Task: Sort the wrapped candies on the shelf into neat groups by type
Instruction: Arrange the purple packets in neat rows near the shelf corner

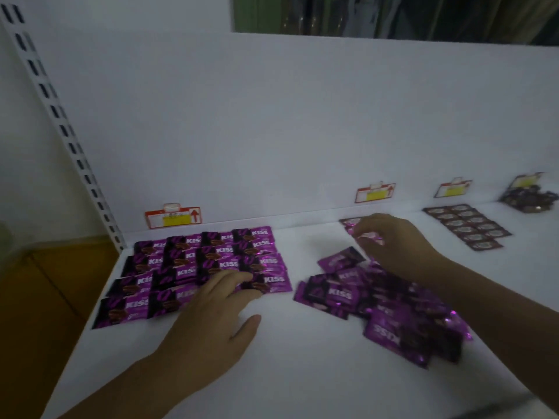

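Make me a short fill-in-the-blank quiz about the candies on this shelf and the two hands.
The neat rows under the left hand bear the word ____.
The right hand reaches over a loose pile whose wrappers are ____.
The tidy brown candies lie to the ____ of that pile.
Missing words: KISS; purple; right.

Purple KISS candies (pixel 193 267) lie flat in a tidy grid of overlapping rows, the near ones under the fingertips of the left hand (pixel 211 313). A loose heap (pixel 393 309) of the same purple wrappers sprawls beneath the right hand (pixel 396 246). Beyond that hand, brown candies (pixel 467 226) form two neat columns. A dark pile (pixel 532 198), perhaps another type, sits farther right.
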